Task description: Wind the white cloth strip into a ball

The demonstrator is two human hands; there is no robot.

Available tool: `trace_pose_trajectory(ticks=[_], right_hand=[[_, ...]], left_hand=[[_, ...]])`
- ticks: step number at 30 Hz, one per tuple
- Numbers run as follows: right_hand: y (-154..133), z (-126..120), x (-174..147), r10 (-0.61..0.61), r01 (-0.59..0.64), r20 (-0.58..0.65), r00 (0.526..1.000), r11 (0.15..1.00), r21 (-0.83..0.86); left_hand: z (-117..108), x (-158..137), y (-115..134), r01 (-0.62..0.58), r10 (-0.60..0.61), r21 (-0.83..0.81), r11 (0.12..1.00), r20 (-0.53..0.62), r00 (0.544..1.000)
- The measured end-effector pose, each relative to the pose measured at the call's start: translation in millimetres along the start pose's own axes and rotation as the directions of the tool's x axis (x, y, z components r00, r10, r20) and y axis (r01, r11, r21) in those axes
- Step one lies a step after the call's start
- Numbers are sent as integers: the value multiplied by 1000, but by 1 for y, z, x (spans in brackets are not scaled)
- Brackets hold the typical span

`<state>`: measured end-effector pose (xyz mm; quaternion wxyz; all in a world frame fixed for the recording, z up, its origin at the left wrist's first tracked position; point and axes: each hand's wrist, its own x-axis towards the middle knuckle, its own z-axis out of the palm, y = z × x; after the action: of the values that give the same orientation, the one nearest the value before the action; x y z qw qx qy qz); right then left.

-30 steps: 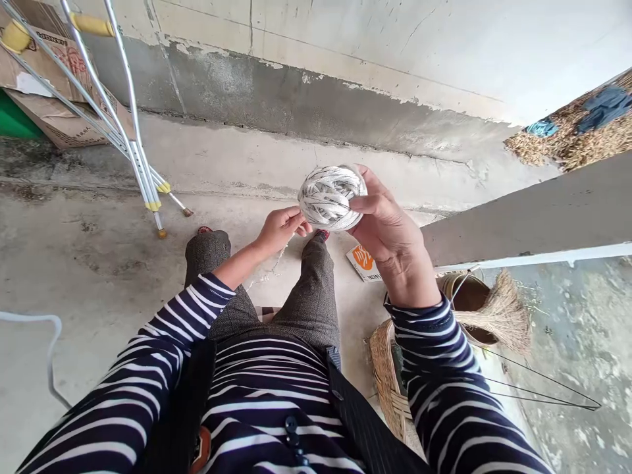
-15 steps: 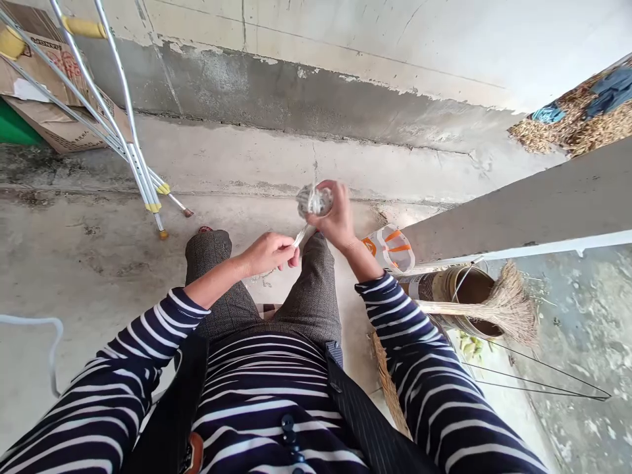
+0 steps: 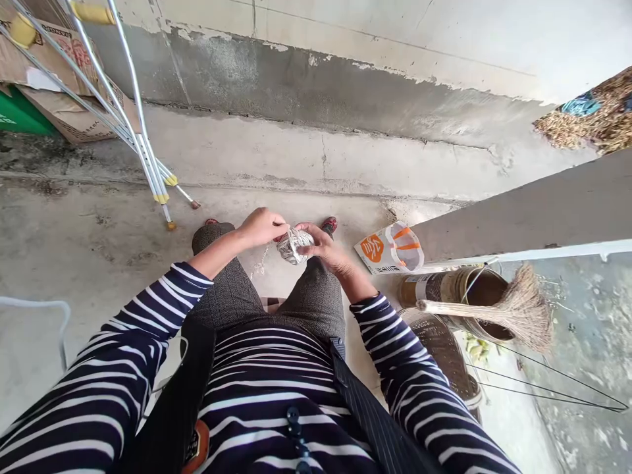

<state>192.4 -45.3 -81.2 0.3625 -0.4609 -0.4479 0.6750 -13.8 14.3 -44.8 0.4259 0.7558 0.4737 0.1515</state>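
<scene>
A ball of whitish string (image 3: 294,246) is held in front of my knees, between my two hands. My right hand (image 3: 323,249) wraps round its right side, the thumb below and the fingers above. At its upper left my left hand (image 3: 264,227) pinches a strand of the string against the ball, fingers closed. Beneath the left hand, a thin pale wisp of loose fibre (image 3: 259,266) shows against the floor.
Aluminium crutches (image 3: 143,158) lean at the left beside cardboard boxes (image 3: 74,118). To the right are a white and orange bag (image 3: 390,249), a tipped bucket (image 3: 457,284) and a straw broom (image 3: 523,309). A pale hose (image 3: 37,304) lies at the left.
The string ball and my right hand have come down and left, towards my body. My left hand has risen to meet the ball, so the stretched strand between them is now short.
</scene>
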Motion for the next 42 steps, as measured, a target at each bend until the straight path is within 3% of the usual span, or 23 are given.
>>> trace_pose_trajectory(ticks=[3,6,11,14,22,28,35,40,42], right_hand=[[11,13,-4,45,-42,-49,998,997,63],[20,23,-3,64,-52,-105,992,992,111],[14,18,-9,106,-88,-73,992,973,212],[3,8,-17,100,-75,-82,992,962,262],[-24,-1,-31,-50,60,-47,998,968,245],[-41,7,-41,-158,183,-121,980,954,237],[-97,4,-57,-335,367,-268,903,927,80],[-131,4,-71,-432,464,-322,843,886,26],[-140,9,-76,-453,478,-311,835,878,4]], left_hand=[[10,-3,-2,-26,37,163,986,-68,997],[11,-2,-5,-31,40,200,979,-39,998],[2,4,-15,-92,94,-25,995,110,989],[5,4,-25,-120,128,-80,990,104,986],[23,8,-52,-41,42,-188,981,3,999],[41,12,-67,63,-64,-240,969,2,998],[60,12,-101,200,-207,-181,963,-19,978],[56,13,-116,146,-156,-91,985,-104,982],[58,16,-118,180,-188,-88,980,-102,977]])
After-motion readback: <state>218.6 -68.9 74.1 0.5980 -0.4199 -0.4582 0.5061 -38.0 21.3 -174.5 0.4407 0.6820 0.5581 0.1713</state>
